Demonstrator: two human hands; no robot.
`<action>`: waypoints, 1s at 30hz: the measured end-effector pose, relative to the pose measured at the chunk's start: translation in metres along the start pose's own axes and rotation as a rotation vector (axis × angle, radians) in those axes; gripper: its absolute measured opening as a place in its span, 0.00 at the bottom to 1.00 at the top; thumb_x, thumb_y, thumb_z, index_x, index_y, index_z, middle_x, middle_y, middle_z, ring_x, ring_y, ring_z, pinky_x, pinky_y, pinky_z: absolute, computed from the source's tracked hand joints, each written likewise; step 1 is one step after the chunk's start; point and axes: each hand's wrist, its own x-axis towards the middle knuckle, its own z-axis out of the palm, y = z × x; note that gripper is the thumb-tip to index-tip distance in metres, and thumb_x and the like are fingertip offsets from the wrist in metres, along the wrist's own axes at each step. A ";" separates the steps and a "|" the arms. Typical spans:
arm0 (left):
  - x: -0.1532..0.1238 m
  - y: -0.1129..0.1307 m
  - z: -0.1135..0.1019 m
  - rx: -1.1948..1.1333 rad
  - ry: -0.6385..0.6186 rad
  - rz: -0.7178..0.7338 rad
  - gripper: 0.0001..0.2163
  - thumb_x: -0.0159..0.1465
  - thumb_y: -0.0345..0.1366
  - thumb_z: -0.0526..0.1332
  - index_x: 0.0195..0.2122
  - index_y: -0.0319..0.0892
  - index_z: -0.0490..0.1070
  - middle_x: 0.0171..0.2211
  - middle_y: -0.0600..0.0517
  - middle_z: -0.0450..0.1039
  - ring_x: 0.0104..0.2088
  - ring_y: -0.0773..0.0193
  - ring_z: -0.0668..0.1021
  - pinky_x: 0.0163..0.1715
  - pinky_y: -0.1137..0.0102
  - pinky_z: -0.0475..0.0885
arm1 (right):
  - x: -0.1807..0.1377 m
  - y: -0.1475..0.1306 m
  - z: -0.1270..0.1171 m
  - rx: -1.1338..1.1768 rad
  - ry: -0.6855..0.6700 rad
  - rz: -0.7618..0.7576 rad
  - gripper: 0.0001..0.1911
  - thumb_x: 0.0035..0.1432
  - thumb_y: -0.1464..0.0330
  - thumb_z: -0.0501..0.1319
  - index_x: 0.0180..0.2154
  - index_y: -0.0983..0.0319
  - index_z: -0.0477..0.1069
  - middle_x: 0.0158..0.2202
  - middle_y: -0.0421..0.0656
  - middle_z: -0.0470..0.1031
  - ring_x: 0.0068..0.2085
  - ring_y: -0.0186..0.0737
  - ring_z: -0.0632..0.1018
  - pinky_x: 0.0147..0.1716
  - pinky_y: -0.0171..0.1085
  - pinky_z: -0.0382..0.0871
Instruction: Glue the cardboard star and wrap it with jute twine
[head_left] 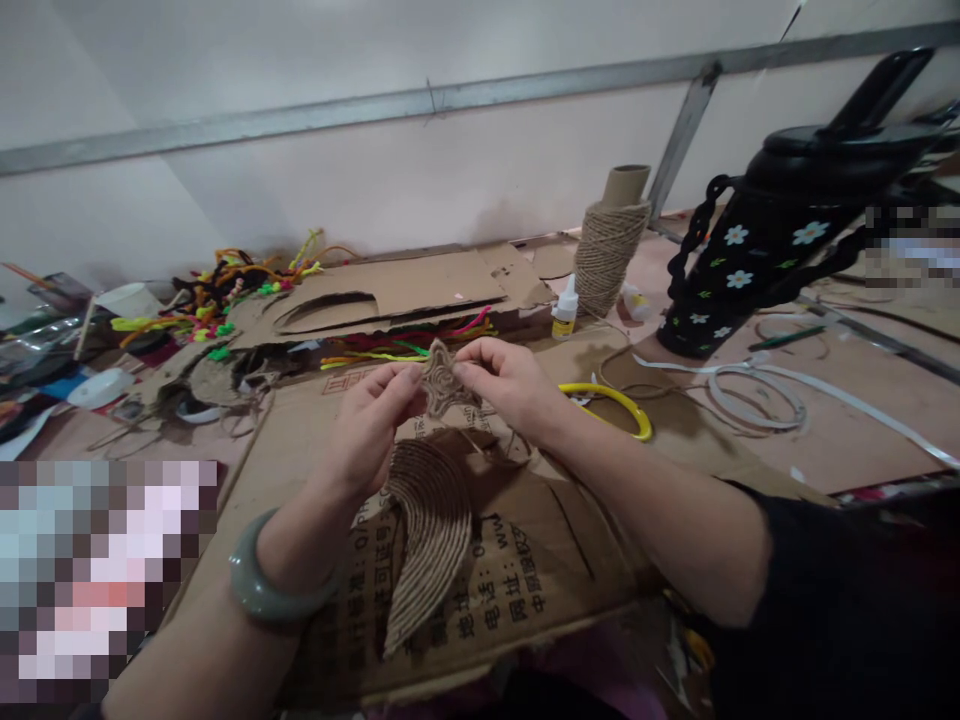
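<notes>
A small star of coiled brown twine (441, 382) is held up between both hands, above a printed cardboard sheet (300, 440). My left hand (375, 415) pinches the star's left side between thumb and fingers. On its right side, my right hand (510, 385) grips it the same way. Below them a crescent of coiled twine (435, 530) lies on the cardboard, its upper end close under my left hand. Loose twine hangs below the star near my right hand.
A small glue bottle (565, 308) and a twine spool (609, 245) stand behind my right hand. Further right is a black flowered tumbler (757, 240). A yellow ring (615, 405) lies beside my right forearm. Colourful pipe cleaners (232, 285) and cut cardboard (427, 280) fill the back.
</notes>
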 end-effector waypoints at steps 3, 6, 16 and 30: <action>0.000 0.000 0.001 0.035 -0.035 -0.047 0.09 0.50 0.38 0.68 0.24 0.40 0.71 0.22 0.54 0.72 0.24 0.69 0.72 0.28 0.73 0.67 | 0.002 0.002 -0.001 0.068 0.047 0.014 0.06 0.53 0.66 0.57 0.32 0.63 0.67 0.27 0.38 0.69 0.29 0.30 0.68 0.31 0.34 0.63; 0.001 -0.001 -0.001 0.137 -0.036 -0.033 0.06 0.50 0.35 0.67 0.24 0.39 0.72 0.22 0.54 0.73 0.25 0.68 0.73 0.29 0.72 0.67 | 0.003 0.003 -0.001 0.082 0.021 0.030 0.05 0.53 0.68 0.57 0.32 0.63 0.67 0.28 0.37 0.69 0.29 0.30 0.68 0.32 0.34 0.63; 0.002 0.005 -0.001 0.303 -0.032 0.037 0.06 0.49 0.31 0.65 0.19 0.40 0.70 0.17 0.54 0.70 0.21 0.68 0.70 0.26 0.72 0.65 | 0.003 0.002 -0.005 -0.085 -0.097 0.022 0.04 0.51 0.69 0.57 0.28 0.64 0.68 0.23 0.36 0.67 0.25 0.29 0.65 0.28 0.33 0.59; 0.005 -0.003 -0.007 0.227 -0.030 0.054 0.04 0.51 0.33 0.66 0.23 0.40 0.73 0.21 0.53 0.72 0.25 0.67 0.73 0.33 0.72 0.67 | 0.003 0.004 0.000 0.089 -0.048 0.048 0.03 0.51 0.70 0.57 0.27 0.62 0.64 0.25 0.36 0.68 0.27 0.30 0.68 0.30 0.34 0.63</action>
